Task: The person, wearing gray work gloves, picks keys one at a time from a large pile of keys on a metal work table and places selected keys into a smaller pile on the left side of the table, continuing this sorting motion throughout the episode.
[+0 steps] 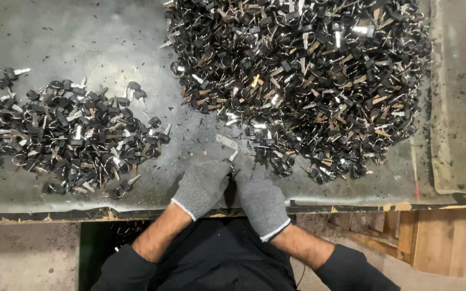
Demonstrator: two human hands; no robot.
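Two grey-gloved hands, left hand [200, 186] and right hand [262, 200], meet at the bench [82, 37] near edge, fingers pinched together on one key set [232, 168]. Two key piles: smaller pile [71, 137] left, huge pile [303, 81] far right, way too many to count.

Workshop or small factory sorting station. Indicators: a worn, scratched metal-topped workbench [109, 37] with chipped edges and scattered debris; two bulk piles of black-headed keys on rings, a large pile [308, 75] and a smaller pile [76, 137]; grey knit work gloves [200, 186]; a bare concrete floor [22, 253]; a wooden pallet [432, 237].
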